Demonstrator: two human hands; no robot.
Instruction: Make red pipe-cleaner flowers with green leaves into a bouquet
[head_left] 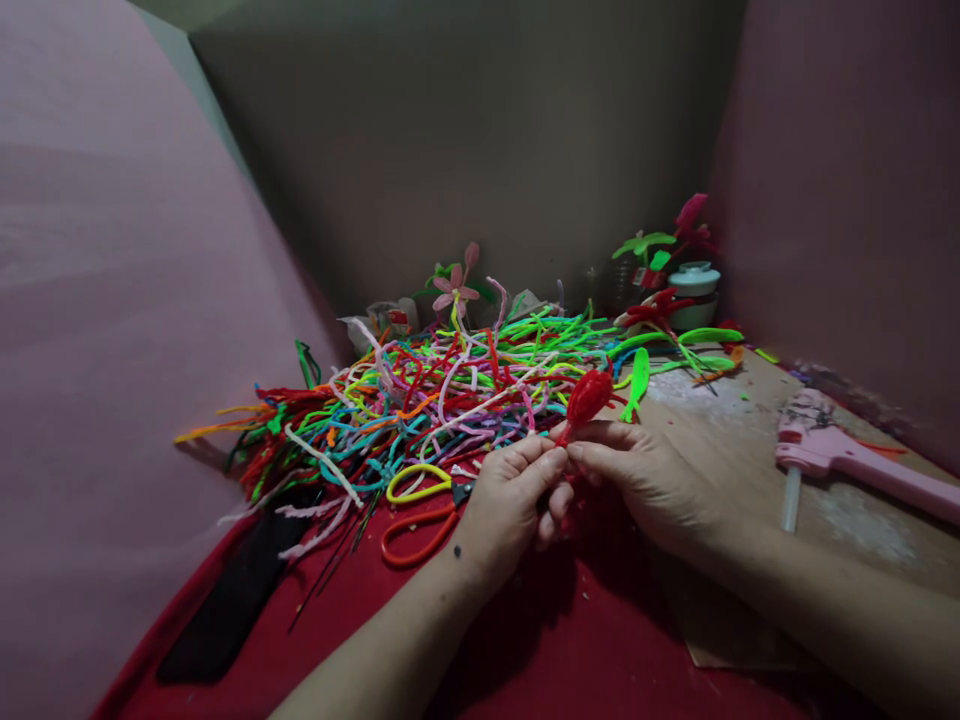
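A red pipe-cleaner petal (589, 398), rounded and fuzzy, stands upright between my two hands. My left hand (517, 495) pinches its narrow base between thumb and fingers, the other fingers curled. From the other side, my right hand (649, 475) pinches the same base, its fingertips touching those of the left. Close beside my left wrist lie scissors (420, 535) with one yellow and one red handle loop; their blades are partly hidden behind the left hand. Just behind the petal is a bright green pipe-cleaner leaf (637, 385).
A big tangled heap of coloured pipe cleaners (450, 390) spreads behind my hands. At right, a pink glue gun (840, 450) rests on a brown board (742, 420). A black flat object (225, 600) lies left on the red cloth (525, 640). Finished flowers (455, 290) and a lidded pot (694, 285) stand behind.
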